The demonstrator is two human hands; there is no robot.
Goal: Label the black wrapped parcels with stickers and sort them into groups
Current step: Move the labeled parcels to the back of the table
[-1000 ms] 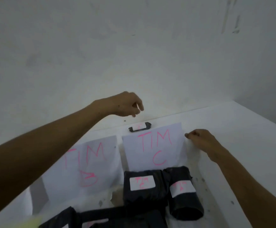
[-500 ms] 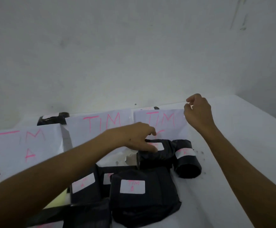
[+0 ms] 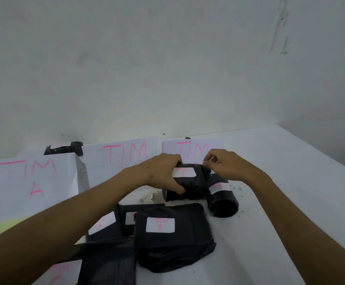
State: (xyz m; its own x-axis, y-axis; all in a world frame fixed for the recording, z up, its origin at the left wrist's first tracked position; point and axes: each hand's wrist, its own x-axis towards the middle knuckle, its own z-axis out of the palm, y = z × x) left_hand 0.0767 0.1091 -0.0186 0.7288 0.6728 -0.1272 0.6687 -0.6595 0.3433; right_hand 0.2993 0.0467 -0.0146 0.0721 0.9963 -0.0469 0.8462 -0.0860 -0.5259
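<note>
The left hand [image 3: 163, 171] is wrapping its grip around a black parcel [image 3: 190, 185] lying on the white surface [image 3: 280, 182] in front of the "TIM" paper sign [image 3: 192, 149]. The right hand [image 3: 223, 163] is pinching its grip on the parcel's far top edge. A rolled parcel [image 3: 222, 199] is lying touching it on the right, and a labelled parcel [image 3: 173, 237] is sitting nearer.
</note>
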